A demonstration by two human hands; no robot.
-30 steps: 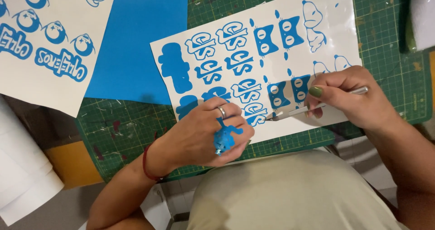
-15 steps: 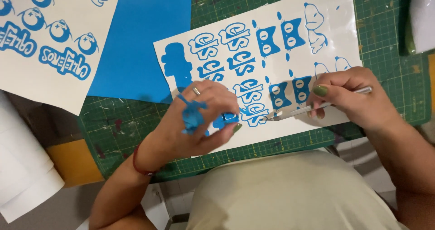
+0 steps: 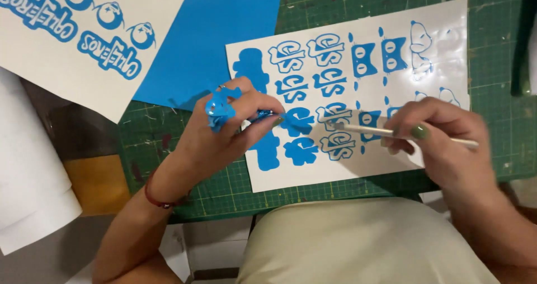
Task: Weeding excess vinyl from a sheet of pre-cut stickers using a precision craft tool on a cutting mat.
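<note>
The left hand [image 3: 224,133] pinched a strip of blue vinyl [image 3: 291,120] off the sheet [image 3: 442,55], with a crumpled scrap [image 3: 218,108] stuck to its knuckles. The right hand [image 3: 442,138] was closed around a thin white tool [image 3: 391,132], tip on the sheet. The sheet lay on a green mat [image 3: 492,15] on the counter. Farther left lay a blue sheet [image 3: 224,21] and a printed white one [image 3: 67,66].

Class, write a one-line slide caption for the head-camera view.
Left hand, blue vinyl scraps stuck on its fingers, steadies a white sticker sheet while the right hand works a weeding tool.
</note>
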